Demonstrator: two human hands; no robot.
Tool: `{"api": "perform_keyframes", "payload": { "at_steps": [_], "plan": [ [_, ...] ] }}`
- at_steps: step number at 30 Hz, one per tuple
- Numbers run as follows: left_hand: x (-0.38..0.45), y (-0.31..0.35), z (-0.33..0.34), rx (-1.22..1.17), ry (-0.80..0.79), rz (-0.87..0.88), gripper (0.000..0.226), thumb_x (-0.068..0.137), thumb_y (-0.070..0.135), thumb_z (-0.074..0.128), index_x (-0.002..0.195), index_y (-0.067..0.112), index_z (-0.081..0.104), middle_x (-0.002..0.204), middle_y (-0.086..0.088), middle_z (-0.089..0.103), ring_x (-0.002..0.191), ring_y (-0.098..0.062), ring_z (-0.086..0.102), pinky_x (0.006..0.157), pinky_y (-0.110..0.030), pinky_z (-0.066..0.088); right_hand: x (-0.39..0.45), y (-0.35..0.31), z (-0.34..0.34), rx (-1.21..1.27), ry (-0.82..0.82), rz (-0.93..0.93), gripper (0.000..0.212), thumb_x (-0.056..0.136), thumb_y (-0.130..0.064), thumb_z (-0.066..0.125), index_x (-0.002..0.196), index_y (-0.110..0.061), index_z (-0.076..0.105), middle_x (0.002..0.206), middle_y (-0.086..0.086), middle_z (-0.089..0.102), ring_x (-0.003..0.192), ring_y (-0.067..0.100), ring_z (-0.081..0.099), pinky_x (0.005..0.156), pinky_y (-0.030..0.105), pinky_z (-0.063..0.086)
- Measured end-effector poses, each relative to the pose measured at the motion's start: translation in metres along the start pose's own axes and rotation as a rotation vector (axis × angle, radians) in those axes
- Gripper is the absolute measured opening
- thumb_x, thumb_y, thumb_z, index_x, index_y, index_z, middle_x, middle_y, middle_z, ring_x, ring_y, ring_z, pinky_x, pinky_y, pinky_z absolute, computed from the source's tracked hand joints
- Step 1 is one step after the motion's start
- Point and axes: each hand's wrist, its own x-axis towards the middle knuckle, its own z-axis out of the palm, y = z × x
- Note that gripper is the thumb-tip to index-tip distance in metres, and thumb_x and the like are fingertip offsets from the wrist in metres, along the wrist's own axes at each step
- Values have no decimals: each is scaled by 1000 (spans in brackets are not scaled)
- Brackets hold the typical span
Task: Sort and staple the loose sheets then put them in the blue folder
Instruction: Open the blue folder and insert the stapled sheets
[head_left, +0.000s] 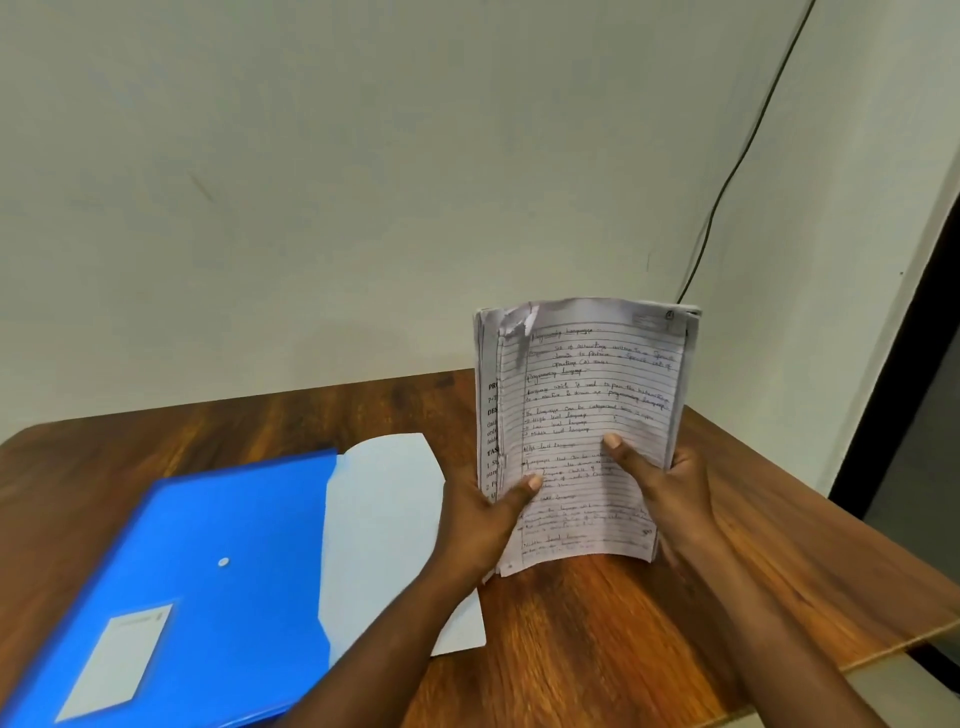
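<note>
Your left hand (480, 512) and right hand (670, 488) both pinch the stack of handwritten sheets (582, 415), thumbs in front. Light, floppy, torn at top; grip low edges

Both forearms are bare, no sleeves, and the hands (483, 525) wear nothing.

Views: one, worn on the person's head.
Position: above the near edge of the table (597, 623), close to it.
Facing: forward and down, toward the far wall (363, 182).
Lens: wide-angle; the table edges bow.
Nearness: both forearms enter from the near edge; the left hand (480, 519) and right hand (670, 493) sit mid-frame, within arm's reach.
Coverage: wall fills the far half, table the near half; folder (208, 571) near left, sheets (582, 415) centre right.
Shared: nothing, no second view.
</note>
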Motion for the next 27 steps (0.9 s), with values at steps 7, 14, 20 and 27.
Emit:
{"api": "perform_keyframes", "payload": {
  "at_steps": [7,14,20,27],
  "plan": [
    [12,-1,-10,219,-50,-15,30,92,33,77,115,35,58,117,9,70,92,-6,72,67,-16,60,3,0,-3,0,-77,95,33,78,-20,84,108,-11,74,104,6,81,97,29,78,84,46,64],
    [56,93,-55,888,-199,181,15,92,22,77,102,21,66,95,6,63,89,-17,64,65,-20,47,57,-96,-53,-17,150,-284,91,61,-42,95,140,-19,57,127,8,71,109,19,71,89,39,56],
    [76,133,-47,1214,-427,341,13,84,12,81,97,14,76,88,1,72,89,-20,68,72,-27,45,73,-133,-60,-597,-351,-208,65,61,-26,94,121,-33,71,104,-15,79,101,5,73,85,28,59],
    [85,133,-50,1102,-508,351,27,81,14,86,106,22,79,95,11,76,88,-7,70,69,-19,50,53,-73,-60,-368,-488,-48,43,76,-26,86,114,-11,72,106,12,78,100,36,75,89,57,61]
  ]
}}
